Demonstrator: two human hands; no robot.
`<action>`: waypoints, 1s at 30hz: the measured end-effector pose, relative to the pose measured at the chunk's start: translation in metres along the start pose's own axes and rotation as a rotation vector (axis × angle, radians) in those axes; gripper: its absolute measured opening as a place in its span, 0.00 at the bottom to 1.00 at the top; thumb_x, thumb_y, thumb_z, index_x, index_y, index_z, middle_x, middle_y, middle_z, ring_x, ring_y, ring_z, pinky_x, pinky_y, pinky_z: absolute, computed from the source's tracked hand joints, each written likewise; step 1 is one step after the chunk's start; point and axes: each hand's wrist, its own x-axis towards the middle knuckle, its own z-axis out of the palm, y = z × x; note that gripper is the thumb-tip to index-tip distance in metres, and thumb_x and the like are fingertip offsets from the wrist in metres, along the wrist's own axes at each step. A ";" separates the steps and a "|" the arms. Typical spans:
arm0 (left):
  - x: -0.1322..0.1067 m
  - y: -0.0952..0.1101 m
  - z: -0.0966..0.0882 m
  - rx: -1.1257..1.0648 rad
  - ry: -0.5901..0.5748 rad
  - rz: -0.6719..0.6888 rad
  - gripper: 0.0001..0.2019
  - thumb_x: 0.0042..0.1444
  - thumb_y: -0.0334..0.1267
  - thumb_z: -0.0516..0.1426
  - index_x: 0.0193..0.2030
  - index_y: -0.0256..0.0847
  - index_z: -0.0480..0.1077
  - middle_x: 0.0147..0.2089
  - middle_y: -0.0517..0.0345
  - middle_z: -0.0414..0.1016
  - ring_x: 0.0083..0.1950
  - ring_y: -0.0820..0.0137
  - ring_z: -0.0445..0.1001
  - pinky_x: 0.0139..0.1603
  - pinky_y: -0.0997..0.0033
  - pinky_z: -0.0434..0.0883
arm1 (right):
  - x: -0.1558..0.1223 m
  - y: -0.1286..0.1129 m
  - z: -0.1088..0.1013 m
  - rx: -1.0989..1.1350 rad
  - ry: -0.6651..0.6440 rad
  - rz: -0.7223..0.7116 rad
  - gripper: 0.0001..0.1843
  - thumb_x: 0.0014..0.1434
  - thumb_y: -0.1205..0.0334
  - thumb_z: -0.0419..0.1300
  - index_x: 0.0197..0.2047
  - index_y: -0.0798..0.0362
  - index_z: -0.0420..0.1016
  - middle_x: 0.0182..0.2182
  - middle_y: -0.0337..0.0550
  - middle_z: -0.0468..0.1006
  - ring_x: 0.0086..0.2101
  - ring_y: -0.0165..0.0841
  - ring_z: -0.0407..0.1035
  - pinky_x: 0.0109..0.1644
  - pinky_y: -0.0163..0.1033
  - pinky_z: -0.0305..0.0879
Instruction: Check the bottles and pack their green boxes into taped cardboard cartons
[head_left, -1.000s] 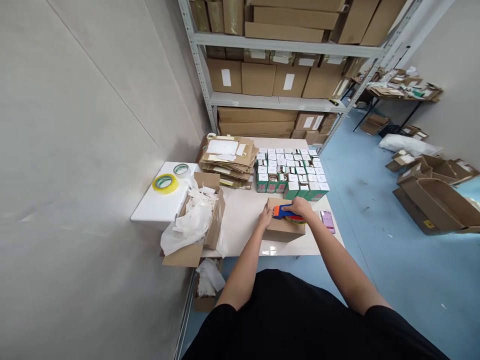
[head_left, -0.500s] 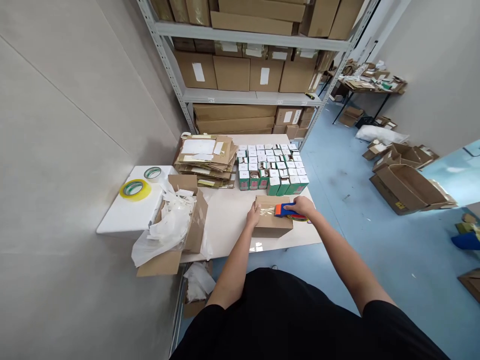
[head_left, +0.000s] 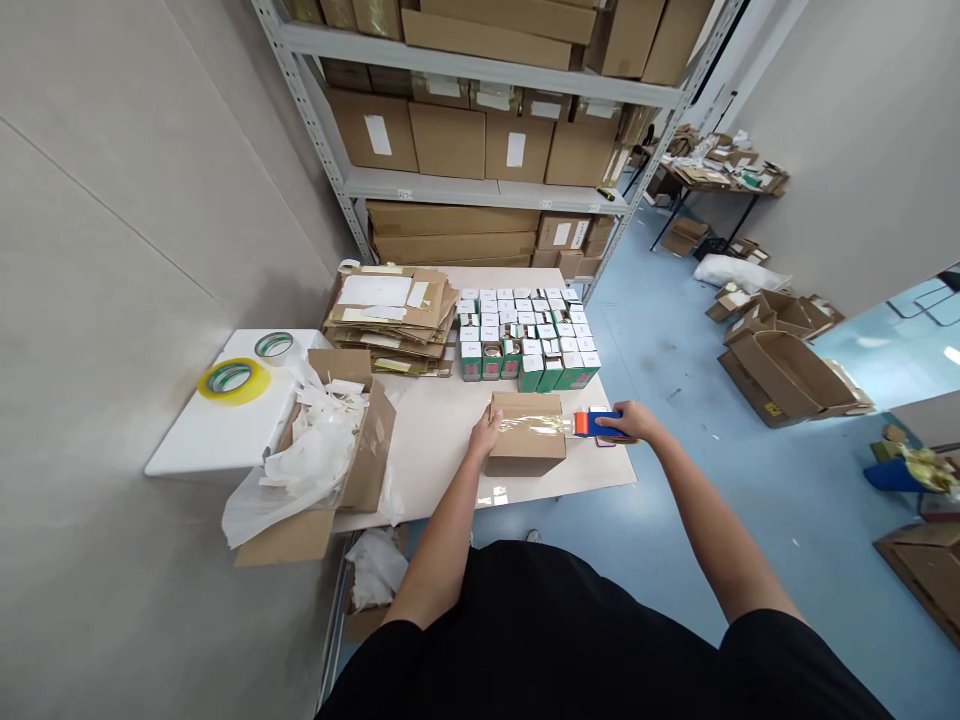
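Observation:
A closed cardboard box (head_left: 525, 450) lies on the pale table (head_left: 442, 430) in front of me, with a strip of clear tape (head_left: 521, 424) along its top. My left hand (head_left: 484, 434) grips the box's left end, fingers on the far side and thumb toward the top. Just past the box's right end, my right hand (head_left: 631, 422) is closed round a blue and orange tape dispenser (head_left: 596, 424). Clear tape stretches from the box top to the dispenser's orange front.
Small white-and-green boxes (head_left: 525, 335) stand in rows behind the box. Flattened cardboard (head_left: 390, 320) is stacked at back left. An open carton (head_left: 371, 450) of white packing scraps stands left, beside a white block (head_left: 202, 430) bearing a yellow tape roll (head_left: 255, 382). Shelving (head_left: 480, 190) rises behind.
My right hand has drawn the tape dispenser rightward, from above the box top to beyond its right end, lengthening the tape strip. My left hand stays on the box's left end.

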 end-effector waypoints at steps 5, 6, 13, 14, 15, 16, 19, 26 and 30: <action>0.006 -0.001 -0.007 -0.041 0.018 0.011 0.29 0.69 0.55 0.52 0.73 0.49 0.64 0.66 0.54 0.76 0.67 0.55 0.73 0.68 0.58 0.67 | -0.002 0.015 0.013 0.008 0.074 0.060 0.28 0.54 0.33 0.66 0.25 0.51 0.71 0.24 0.44 0.76 0.27 0.34 0.68 0.28 0.37 0.51; 0.008 -0.002 -0.010 -0.063 0.017 0.013 0.28 0.69 0.54 0.52 0.73 0.49 0.65 0.66 0.54 0.76 0.67 0.56 0.73 0.69 0.58 0.67 | -0.002 0.011 0.021 0.018 0.079 0.049 0.28 0.54 0.33 0.66 0.26 0.51 0.71 0.25 0.44 0.76 0.28 0.35 0.69 0.28 0.37 0.51; 0.016 -0.025 -0.061 -0.234 -0.048 0.003 0.28 0.69 0.56 0.52 0.65 0.38 0.73 0.65 0.47 0.76 0.66 0.57 0.75 0.67 0.61 0.69 | 0.010 -0.048 0.083 0.269 0.037 -0.011 0.30 0.55 0.30 0.61 0.24 0.51 0.69 0.23 0.42 0.74 0.27 0.34 0.67 0.29 0.36 0.54; 0.016 -0.029 -0.072 -0.204 -0.043 -0.011 0.28 0.70 0.57 0.51 0.64 0.38 0.74 0.65 0.46 0.76 0.66 0.56 0.75 0.67 0.61 0.70 | 0.013 -0.058 0.089 0.315 0.015 -0.030 0.31 0.55 0.29 0.60 0.24 0.50 0.69 0.22 0.40 0.73 0.26 0.33 0.66 0.29 0.36 0.55; 0.016 -0.034 -0.083 -0.147 -0.023 -0.027 0.28 0.70 0.57 0.50 0.63 0.39 0.75 0.65 0.47 0.77 0.66 0.56 0.74 0.67 0.61 0.69 | 0.015 -0.070 0.094 0.353 -0.002 -0.051 0.32 0.54 0.28 0.60 0.24 0.50 0.68 0.22 0.39 0.73 0.26 0.33 0.65 0.29 0.35 0.55; 0.015 -0.038 -0.095 -0.075 0.014 -0.048 0.28 0.70 0.57 0.50 0.63 0.40 0.75 0.65 0.48 0.77 0.67 0.56 0.73 0.68 0.60 0.69 | 0.017 -0.083 0.097 0.378 -0.009 -0.075 0.32 0.53 0.27 0.60 0.24 0.50 0.68 0.21 0.39 0.72 0.26 0.33 0.65 0.28 0.35 0.54; 0.012 -0.046 -0.130 0.109 0.178 -0.141 0.30 0.69 0.57 0.51 0.67 0.39 0.70 0.69 0.43 0.72 0.72 0.52 0.68 0.71 0.54 0.65 | 0.022 -0.129 0.105 0.381 -0.005 -0.158 0.33 0.53 0.26 0.60 0.23 0.50 0.67 0.22 0.38 0.72 0.27 0.32 0.65 0.29 0.35 0.54; 0.002 -0.030 -0.159 0.092 0.195 -0.036 0.33 0.66 0.62 0.53 0.70 0.44 0.67 0.72 0.44 0.68 0.72 0.52 0.67 0.71 0.57 0.63 | 0.018 -0.252 0.112 0.102 -0.009 -0.210 0.33 0.60 0.27 0.57 0.32 0.51 0.76 0.32 0.47 0.82 0.33 0.38 0.74 0.31 0.36 0.56; -0.003 -0.032 -0.156 0.103 0.217 -0.112 0.39 0.62 0.60 0.58 0.75 0.44 0.60 0.71 0.43 0.69 0.71 0.49 0.68 0.70 0.54 0.62 | 0.008 -0.296 0.116 -0.014 -0.012 -0.241 0.36 0.63 0.26 0.54 0.41 0.52 0.80 0.42 0.54 0.84 0.41 0.42 0.78 0.35 0.37 0.60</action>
